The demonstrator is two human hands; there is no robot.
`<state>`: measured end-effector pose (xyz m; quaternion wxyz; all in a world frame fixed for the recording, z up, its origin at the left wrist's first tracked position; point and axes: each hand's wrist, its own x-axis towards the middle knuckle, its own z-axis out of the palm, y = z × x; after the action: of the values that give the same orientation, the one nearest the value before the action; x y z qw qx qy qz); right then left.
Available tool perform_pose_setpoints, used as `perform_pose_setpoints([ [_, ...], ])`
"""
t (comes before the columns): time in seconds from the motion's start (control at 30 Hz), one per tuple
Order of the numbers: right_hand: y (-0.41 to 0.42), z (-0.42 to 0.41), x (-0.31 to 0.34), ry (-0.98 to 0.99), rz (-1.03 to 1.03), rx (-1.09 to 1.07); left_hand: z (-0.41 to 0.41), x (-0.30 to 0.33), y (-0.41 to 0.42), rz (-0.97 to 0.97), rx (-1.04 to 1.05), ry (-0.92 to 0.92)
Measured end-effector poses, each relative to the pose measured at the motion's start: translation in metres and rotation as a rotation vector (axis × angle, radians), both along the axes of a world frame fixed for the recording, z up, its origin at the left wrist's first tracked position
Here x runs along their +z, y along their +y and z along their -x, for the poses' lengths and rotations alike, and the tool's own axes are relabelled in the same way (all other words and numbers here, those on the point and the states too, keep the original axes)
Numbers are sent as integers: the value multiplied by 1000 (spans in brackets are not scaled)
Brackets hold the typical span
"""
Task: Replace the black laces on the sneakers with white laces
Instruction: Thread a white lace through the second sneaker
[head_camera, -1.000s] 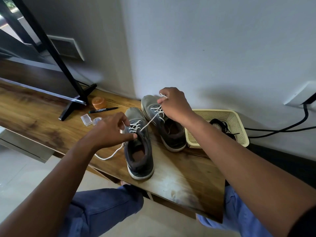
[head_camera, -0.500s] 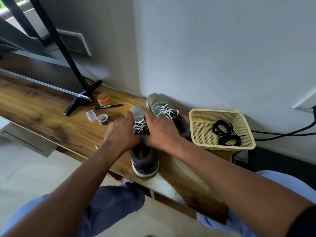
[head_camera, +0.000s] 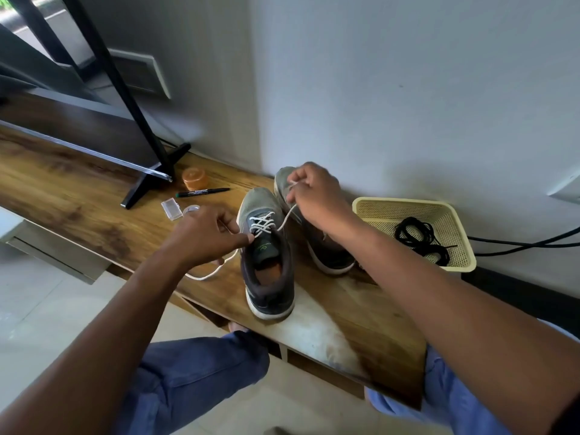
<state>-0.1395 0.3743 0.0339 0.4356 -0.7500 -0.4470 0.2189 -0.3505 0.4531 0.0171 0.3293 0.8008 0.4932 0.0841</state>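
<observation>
Two grey sneakers stand on the wooden bench (head_camera: 78,196). The nearer sneaker (head_camera: 266,265) carries a white lace (head_camera: 262,226) crossed over its upper eyelets. My left hand (head_camera: 210,235) pinches the sneaker's left eyelet edge, and the lace's loose left end (head_camera: 210,273) trails over the bench front. My right hand (head_camera: 317,196) pinches the lace's right end and holds it taut, up and to the right. The farther sneaker (head_camera: 329,255) lies largely hidden behind that hand. Black laces (head_camera: 420,238) lie coiled in the cream basket (head_camera: 405,204).
An orange cap (head_camera: 195,178), a black marker (head_camera: 204,192), a small clear box (head_camera: 172,209) and a tape roll (head_camera: 191,208) lie left of the sneakers. A black stand foot (head_camera: 150,175) is behind them. Black cables (head_camera: 521,243) run right along the wall.
Both hands were together on the nearer sneaker's tongue half a second ago. Now my right hand has drawn the lace end up and away, and my left hand has shifted left.
</observation>
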Motion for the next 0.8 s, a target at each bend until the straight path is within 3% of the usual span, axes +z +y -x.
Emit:
perform_pose_setpoints([
  [0.1, 1, -1, 7, 39, -131, -5, -2, 0, -5, 46, -31, 5],
  [0.27, -2, 20, 12, -171, -270, 171, -7, 1, -7, 121, 42, -20],
  [0.63, -19, 52, -25, -715, 3, 299, -4, 2, 3, 513, 278, -197],
  [0.8, -23, 50, -40, -762, 32, 246, -6, -2, 5, 715, 330, -232],
])
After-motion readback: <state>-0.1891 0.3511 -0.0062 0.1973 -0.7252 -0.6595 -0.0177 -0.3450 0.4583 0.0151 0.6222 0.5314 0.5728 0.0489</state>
